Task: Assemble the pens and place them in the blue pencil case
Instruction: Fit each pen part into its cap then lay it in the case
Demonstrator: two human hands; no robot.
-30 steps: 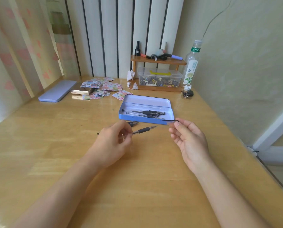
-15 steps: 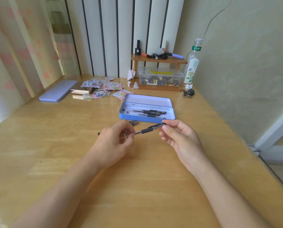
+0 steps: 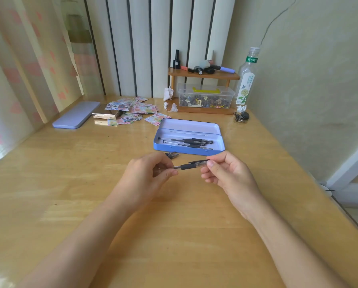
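Observation:
A pen (image 3: pixel 188 166) with a black rubber grip and clear barrel is held level above the wooden table, between both hands. My left hand (image 3: pixel 146 179) pinches its barrel end. My right hand (image 3: pixel 228 173) pinches the pen cap (image 3: pixel 201 162), which sits over the tip end. Just behind them lies the open blue pencil case (image 3: pixel 186 151) with several assembled black pens (image 3: pixel 191 141) inside. Small dark pen parts (image 3: pixel 172 155) lie on the table in front of the case.
The case's lilac lid (image 3: pixel 76 117) lies at far left, next to a heap of colourful stickers (image 3: pixel 132 113). At the back stand a wooden shelf (image 3: pixel 203 74), a clear box of small items (image 3: pixel 206 98) and a bottle (image 3: pixel 245 82). The table's right edge drops off.
My right hand has brought the cap from near the case leftwards onto the pen's tip; my left hand kept the pen nearly still.

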